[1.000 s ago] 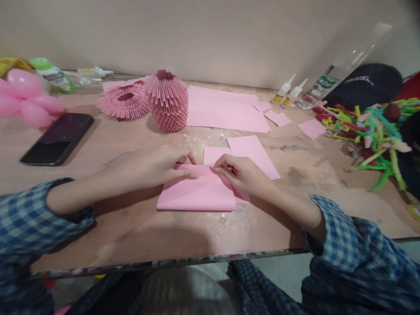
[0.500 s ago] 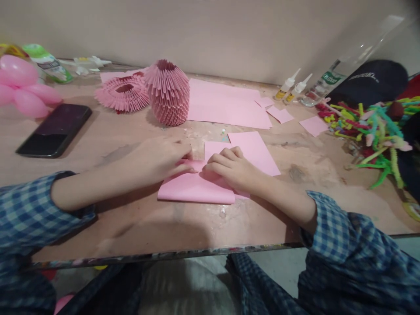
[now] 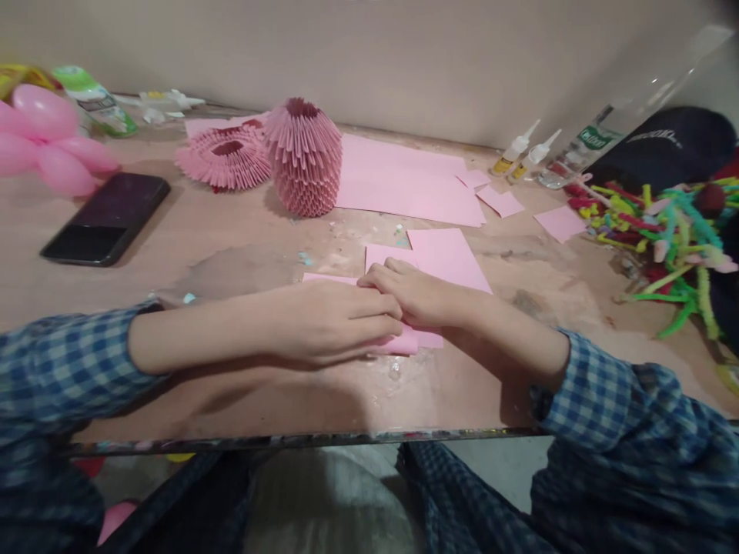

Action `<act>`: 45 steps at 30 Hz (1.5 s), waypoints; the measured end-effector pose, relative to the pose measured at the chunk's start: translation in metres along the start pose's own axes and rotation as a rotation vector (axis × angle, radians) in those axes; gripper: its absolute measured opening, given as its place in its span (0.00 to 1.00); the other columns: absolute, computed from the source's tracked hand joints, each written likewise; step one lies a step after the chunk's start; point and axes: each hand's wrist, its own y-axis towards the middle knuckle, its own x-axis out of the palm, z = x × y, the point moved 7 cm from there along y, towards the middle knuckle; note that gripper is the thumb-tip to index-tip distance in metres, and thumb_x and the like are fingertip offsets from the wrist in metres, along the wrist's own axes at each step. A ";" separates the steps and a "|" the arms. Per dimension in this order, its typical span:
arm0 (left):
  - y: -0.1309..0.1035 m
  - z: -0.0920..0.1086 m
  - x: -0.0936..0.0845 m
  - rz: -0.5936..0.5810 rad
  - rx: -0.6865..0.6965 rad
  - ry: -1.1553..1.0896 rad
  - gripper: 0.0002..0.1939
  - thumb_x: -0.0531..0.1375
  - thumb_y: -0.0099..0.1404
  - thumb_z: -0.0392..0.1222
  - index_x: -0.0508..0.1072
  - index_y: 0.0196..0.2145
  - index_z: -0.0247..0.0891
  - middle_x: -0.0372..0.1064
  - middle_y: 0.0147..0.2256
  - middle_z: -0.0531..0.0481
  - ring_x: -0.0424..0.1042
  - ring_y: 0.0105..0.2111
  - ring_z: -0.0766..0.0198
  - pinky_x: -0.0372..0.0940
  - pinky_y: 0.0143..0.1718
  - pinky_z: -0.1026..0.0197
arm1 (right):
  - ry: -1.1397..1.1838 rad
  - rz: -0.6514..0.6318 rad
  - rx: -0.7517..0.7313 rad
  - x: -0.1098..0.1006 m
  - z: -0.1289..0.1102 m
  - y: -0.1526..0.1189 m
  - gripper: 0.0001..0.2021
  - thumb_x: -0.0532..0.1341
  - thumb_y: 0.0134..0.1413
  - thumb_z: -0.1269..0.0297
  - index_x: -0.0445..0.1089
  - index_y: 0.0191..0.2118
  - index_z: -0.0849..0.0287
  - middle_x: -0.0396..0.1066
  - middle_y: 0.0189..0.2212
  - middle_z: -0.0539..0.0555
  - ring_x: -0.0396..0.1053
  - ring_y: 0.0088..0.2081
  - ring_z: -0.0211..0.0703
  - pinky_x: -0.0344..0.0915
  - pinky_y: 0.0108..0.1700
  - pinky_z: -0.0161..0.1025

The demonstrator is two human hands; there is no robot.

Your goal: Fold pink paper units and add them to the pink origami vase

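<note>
A folded pink paper [image 3: 398, 344] lies near the table's front edge, mostly covered by my hands. My left hand [image 3: 323, 319] rests flat across it, fingers stretched to the right and nothing gripped. Against those fingertips sits my right hand [image 3: 407, 292], its fingers bent and pressed down on the paper; whether they pinch an edge is hidden. Two more pink pieces, a small one [image 3: 384, 254] and a larger sheet [image 3: 450, 258], lie behind and to the right of my right hand.
Behind stand a pink folded-paper vase [image 3: 305, 158] and a paper ring [image 3: 228, 154]. A phone [image 3: 107, 219] and pink balloons [image 3: 49, 142] are at left. Glue bottles [image 3: 523, 158], a clear bottle [image 3: 583, 146], a dark cap [image 3: 663, 146] and pipe cleaners [image 3: 675, 238] lie right.
My left hand has moved right and nearer the table's front edge, now flat over the folded paper. My right hand stays on the paper, the two hands now touching. The view has shifted slightly.
</note>
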 end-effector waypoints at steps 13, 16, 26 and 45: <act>-0.003 0.001 0.046 -0.268 0.069 -0.339 0.42 0.60 0.81 0.57 0.48 0.82 0.46 0.45 0.80 0.50 0.48 0.81 0.59 0.40 0.84 0.55 | -0.016 -0.016 0.012 -0.005 -0.006 0.003 0.14 0.49 0.81 0.67 0.72 0.54 0.58 0.77 0.49 0.61 0.71 0.45 0.52 0.69 0.53 0.49; -0.004 0.003 0.051 -0.313 0.077 -0.270 0.44 0.61 0.81 0.58 0.44 0.83 0.46 0.42 0.81 0.50 0.47 0.82 0.60 0.39 0.84 0.55 | -0.030 -0.030 0.026 -0.004 -0.004 0.003 0.12 0.51 0.78 0.69 0.72 0.52 0.57 0.77 0.48 0.60 0.70 0.44 0.50 0.67 0.50 0.47; -0.003 0.012 0.049 -0.172 0.147 -0.159 0.50 0.70 0.74 0.57 0.51 0.82 0.41 0.52 0.79 0.45 0.56 0.79 0.52 0.52 0.82 0.50 | -0.274 -0.060 0.031 -0.004 -0.010 0.023 0.11 0.53 0.60 0.73 0.70 0.42 0.57 0.74 0.40 0.56 0.58 0.32 0.45 0.52 0.37 0.43; -0.039 0.038 0.006 -0.022 -0.015 0.314 0.31 0.47 0.87 0.49 0.60 0.78 0.29 0.55 0.78 0.41 0.60 0.77 0.56 0.50 0.82 0.54 | -0.181 -0.013 -0.032 -0.004 -0.007 0.017 0.07 0.54 0.71 0.70 0.67 0.40 0.56 0.72 0.38 0.55 0.64 0.36 0.45 0.60 0.41 0.41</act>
